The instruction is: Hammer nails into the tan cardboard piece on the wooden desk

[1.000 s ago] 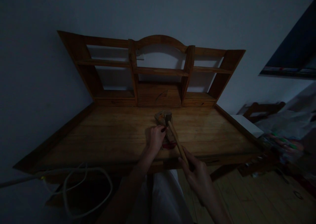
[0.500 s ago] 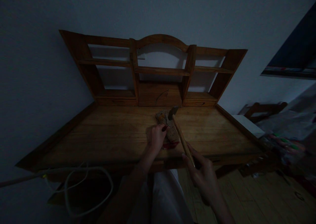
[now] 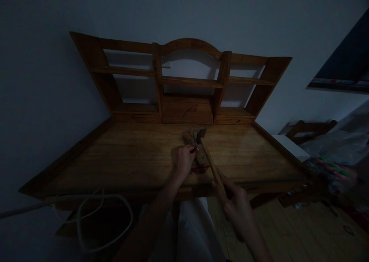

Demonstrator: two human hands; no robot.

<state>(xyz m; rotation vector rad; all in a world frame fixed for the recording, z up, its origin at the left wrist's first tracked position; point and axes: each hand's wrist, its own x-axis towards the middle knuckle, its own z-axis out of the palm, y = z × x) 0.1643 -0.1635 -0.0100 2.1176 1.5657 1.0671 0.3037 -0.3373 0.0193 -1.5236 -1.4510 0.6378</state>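
My right hand (image 3: 235,200) is wrapped round the wooden handle of a hammer (image 3: 212,162). The hammer's dark metal head is over the brown, rough-looking block (image 3: 202,158), close to my left fingertips; whether it touches anything is too dim to tell. My left hand (image 3: 184,161) rests at the block's left side with thumb and fingers pinched. What the pinch holds, if anything, is too small and dark to name. Something red (image 3: 200,170) shows under the block's near end.
The block lies on a wooden desk (image 3: 138,150) with a raised shelf unit (image 3: 188,83) along its back. A pale looped cable (image 3: 129,216) hangs at the front left. On the right are a white surface (image 3: 291,148) and a wooden chair back (image 3: 313,128).
The hammer head has come down slightly toward the block and my left fingers. My left hand stays pinched at nearly the same spot. The whole view has shifted a little.
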